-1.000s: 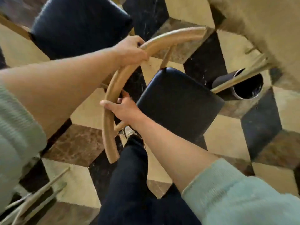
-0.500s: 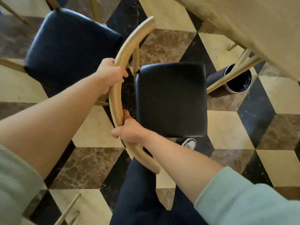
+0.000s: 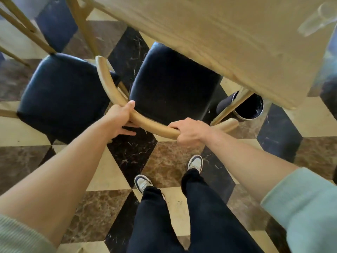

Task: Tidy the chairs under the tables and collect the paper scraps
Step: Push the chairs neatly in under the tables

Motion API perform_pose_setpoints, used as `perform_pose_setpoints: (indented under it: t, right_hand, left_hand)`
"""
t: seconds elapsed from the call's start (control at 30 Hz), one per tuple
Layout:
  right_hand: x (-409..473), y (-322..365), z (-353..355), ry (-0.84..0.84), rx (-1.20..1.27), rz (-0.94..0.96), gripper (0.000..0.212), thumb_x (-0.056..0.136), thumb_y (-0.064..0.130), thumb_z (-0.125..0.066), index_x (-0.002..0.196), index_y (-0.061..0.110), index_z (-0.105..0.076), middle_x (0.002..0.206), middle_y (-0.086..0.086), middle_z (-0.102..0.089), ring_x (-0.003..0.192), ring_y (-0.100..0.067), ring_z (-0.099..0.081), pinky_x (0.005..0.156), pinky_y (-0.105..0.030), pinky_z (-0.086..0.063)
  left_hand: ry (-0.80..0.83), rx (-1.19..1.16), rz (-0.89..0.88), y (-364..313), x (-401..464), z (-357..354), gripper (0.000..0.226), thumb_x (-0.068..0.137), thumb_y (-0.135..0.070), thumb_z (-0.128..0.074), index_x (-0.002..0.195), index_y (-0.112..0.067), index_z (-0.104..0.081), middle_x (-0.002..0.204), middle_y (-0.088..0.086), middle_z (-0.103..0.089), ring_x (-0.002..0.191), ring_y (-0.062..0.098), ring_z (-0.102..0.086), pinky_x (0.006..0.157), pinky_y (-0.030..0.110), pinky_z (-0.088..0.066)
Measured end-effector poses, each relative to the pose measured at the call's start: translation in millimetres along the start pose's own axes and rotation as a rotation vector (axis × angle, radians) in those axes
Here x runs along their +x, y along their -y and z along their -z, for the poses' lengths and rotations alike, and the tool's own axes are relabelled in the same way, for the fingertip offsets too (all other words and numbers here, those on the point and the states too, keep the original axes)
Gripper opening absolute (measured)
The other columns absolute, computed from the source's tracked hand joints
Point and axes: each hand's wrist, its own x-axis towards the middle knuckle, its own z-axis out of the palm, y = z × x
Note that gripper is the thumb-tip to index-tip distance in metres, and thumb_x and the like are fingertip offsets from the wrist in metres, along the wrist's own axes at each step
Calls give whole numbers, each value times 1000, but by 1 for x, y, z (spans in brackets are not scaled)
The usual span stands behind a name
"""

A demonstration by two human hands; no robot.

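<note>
Checkered marble floor [image 3: 164, 167] is filling the view, tan, brown and black tiles, with a wooden tabletop [image 3: 228, 39] slanting across the top right. Both hands are working one chair [image 3: 173, 84]: its dark padded seat is sitting partly under the tabletop's near edge, back rail curving toward the person. Left hand [image 3: 121, 119] is wrapping the curved wooden rail [image 3: 149, 123] near its middle, thumb over the top, fingers underneath. Right hand [image 3: 189, 131] is closing over the rail closer to its right end. Two-handed grip spread along the rail is likely for steering the chair straight while pushing it in. Second chair [image 3: 63, 94] with the same dark seat is standing just left, beyond the tabletop's corner, probably not tucked in yet. Round dark bin [image 3: 249, 106] is standing on the floor beside the table leg [image 3: 231, 106], near the chair's right side. No paper scraps are showing clearly. Something pale and blurred is lying on the tabletop's far right; cannot tell what.
</note>
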Motion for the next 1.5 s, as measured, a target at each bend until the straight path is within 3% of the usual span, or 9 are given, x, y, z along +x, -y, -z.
perform_pose_setpoints:
  t: [0.17, 0.43, 0.6, 0.8, 0.97, 1.07, 1.2, 1.37, 1.5]
  right_hand:
    - [-18, -64, 45, 51, -21, -6, 57, 63, 29, -64, 117, 44, -55, 88, 9, -62, 77, -13, -62, 58, -32, -49]
    - [-33, -119, 54, 25, 21, 0, 52, 60, 28, -63, 109, 42, -56, 83, 9, -62, 72, -12, -61, 53, -28, -41]
    - [-40, -126, 55, 50, 33, -23, 51, 57, 29, -68, 105, 44, -54, 82, 11, -61, 72, -10, -60, 53, -27, -39]
    - [-54, -118, 58, 58, 77, -114, 49, 68, 38, -65, 117, 35, -59, 97, 9, -64, 87, -9, -61, 65, -29, -46]
    - [-60, -72, 73, -118, 197, -167, 67, 73, 55, -64, 136, 35, -56, 117, 13, -63, 105, -9, -62, 88, -30, -54]
    - [-48, -7, 79, -295, 251, -88, 74, 63, 75, -54, 124, 34, -62, 111, 14, -63, 102, -7, -62, 87, -30, -53]
    - [-7, 99, 96, -416, 240, 12, 20, 81, 52, -60, 99, 44, -62, 98, 21, -63, 97, -3, -63, 77, -23, -50]
    - [49, 223, 111, -341, 159, 144, 26, 92, 39, -61, 116, 30, -65, 102, 12, -67, 101, -11, -63, 83, -28, -53]
    - [108, 300, 119, -302, 141, 222, 29, 94, 36, -63, 122, 29, -62, 102, 13, -66, 93, -7, -65, 72, -22, -53]
  left_hand:
    - [-2, 99, -7, -21, 0, -68, 38, 100, -50, -52, 119, -18, -48, 108, 12, -68, 87, 30, -75, 62, 51, -64]
    - [74, 357, -24, -38, 6, -109, 45, 96, -64, -48, 100, -20, -55, 101, 9, -73, 87, 28, -75, 69, 51, -64]
    - [157, 505, -6, -39, 4, -112, 66, 93, -72, -42, 120, -14, -60, 99, 7, -76, 87, 27, -75, 67, 47, -63]
    - [291, 653, 21, -53, -6, -108, 87, 85, -83, -36, 144, -19, -44, 104, 11, -72, 93, 31, -71, 70, 46, -60]
    - [303, 641, -45, -59, -18, -62, 86, 88, -80, -35, 148, -19, -41, 106, 11, -69, 95, 31, -69, 73, 45, -56]
    - [316, 563, -49, -58, -22, 11, 83, 93, -74, -38, 151, -15, -37, 117, 15, -69, 100, 32, -68, 79, 48, -56]
    - [212, 481, -86, -55, -21, 134, 72, 96, -67, -41, 142, -12, -49, 105, 10, -73, 97, 29, -70, 81, 49, -58]
    - [53, 443, -125, -66, -14, 254, 56, 100, -57, -45, 133, -12, -55, 99, 8, -74, 90, 27, -72, 75, 46, -60]
    - [-77, 400, -175, -90, 10, 318, 45, 102, -49, -47, 126, -13, -60, 96, 7, -73, 87, 26, -72, 74, 45, -60]
